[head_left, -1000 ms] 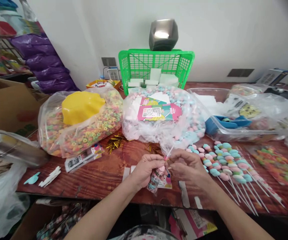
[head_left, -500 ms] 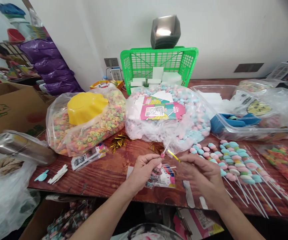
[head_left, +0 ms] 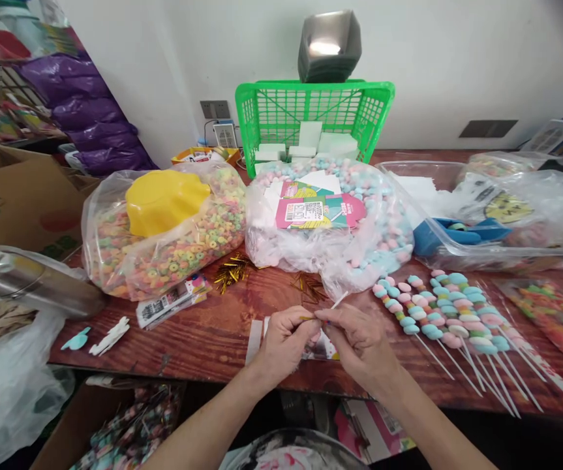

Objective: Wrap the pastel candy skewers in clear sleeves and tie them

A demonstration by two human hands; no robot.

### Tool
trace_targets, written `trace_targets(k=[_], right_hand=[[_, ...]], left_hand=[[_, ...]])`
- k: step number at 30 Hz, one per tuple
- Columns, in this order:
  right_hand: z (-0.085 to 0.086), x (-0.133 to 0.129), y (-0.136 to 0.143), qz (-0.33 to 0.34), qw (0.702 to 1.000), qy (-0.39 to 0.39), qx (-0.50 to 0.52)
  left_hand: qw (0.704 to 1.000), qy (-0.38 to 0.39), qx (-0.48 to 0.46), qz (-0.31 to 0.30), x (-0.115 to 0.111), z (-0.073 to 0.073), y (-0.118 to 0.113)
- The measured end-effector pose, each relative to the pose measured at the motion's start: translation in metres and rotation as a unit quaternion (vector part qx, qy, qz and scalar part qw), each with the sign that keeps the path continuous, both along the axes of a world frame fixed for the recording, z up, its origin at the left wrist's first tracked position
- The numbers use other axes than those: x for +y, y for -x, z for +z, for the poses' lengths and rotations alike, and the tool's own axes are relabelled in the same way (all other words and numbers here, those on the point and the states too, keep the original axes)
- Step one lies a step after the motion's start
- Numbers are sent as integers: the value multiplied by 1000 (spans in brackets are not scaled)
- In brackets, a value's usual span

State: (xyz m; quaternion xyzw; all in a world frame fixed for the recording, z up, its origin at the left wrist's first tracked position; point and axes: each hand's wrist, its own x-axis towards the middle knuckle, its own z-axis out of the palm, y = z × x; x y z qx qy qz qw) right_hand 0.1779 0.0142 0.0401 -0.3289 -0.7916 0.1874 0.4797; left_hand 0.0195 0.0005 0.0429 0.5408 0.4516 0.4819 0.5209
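My left hand (head_left: pixel 284 336) pinches the gathered neck of a wrapped candy skewer (head_left: pixel 314 337), whose body is mostly hidden under the fingers. Its white stick (head_left: pixel 340 298) pokes out beyond my fingertips. Meeting it from the right, my right hand (head_left: pixel 362 336) has thumb and forefinger closed on a thin gold twist tie (head_left: pixel 306 318) that lies across the neck. A printed packet (head_left: pixel 333 352) lies on the table beneath both hands. To the right of my right hand are several pink, blue and green marshmallow skewers (head_left: pixel 457 307) on white sticks.
Behind my hands sit a bag of marshmallows (head_left: pixel 383 228) and a bag of ring candies (head_left: pixel 203 235) with a yellow bowl (head_left: pixel 166 202) on top. Gold twist ties (head_left: pixel 232 273) lie nearby. A steel flask (head_left: pixel 41 287) is at left, a clear tub (head_left: pixel 457 248) at right.
My right hand has moved left with the gold twist tie, from beside the skewer to its neck, and now touches my left hand. The camera view has shifted slightly.
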Motion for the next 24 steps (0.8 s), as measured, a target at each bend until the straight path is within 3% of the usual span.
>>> trace_targets(k=[3, 7, 9, 11, 13, 14, 16, 18, 19, 21, 24], right_hand=[[-5, -13, 1, -58, 995, 61, 45], [-9, -25, -1, -88, 965, 222, 112], [-10, -24, -6, -40, 935, 321, 143], [-8, -21, -13, 42, 890, 423, 165], [-3, -20, -23, 131, 850, 491, 136], [1, -21, -28, 166, 848, 494, 98], [12, -26, -36, 201, 890, 408, -16], [25, -34, -41, 193, 950, 204, -136], [31, -38, -43, 180, 963, 88, -183], [38, -45, -46, 167, 954, -88, -234], [38, -50, -49, 194, 937, -179, -228]], left_hand=[[999, 27, -40, 5, 1, -1, -3], [996, 50, -65, -18, -1, -1, -7], [994, 76, -68, -28, -3, 1, -8], [984, 149, -84, -55, -6, 1, -8], [956, 251, -108, -111, -10, 1, -7], [937, 296, -116, -143, -12, 1, -6], [904, 356, -120, -202, -15, 1, -5], [879, 390, -112, -251, -16, 2, -4], [865, 404, -111, -275, -17, 3, -4], [835, 432, -111, -322, -17, 6, -3], [800, 452, -102, -382, -14, 11, -3]])
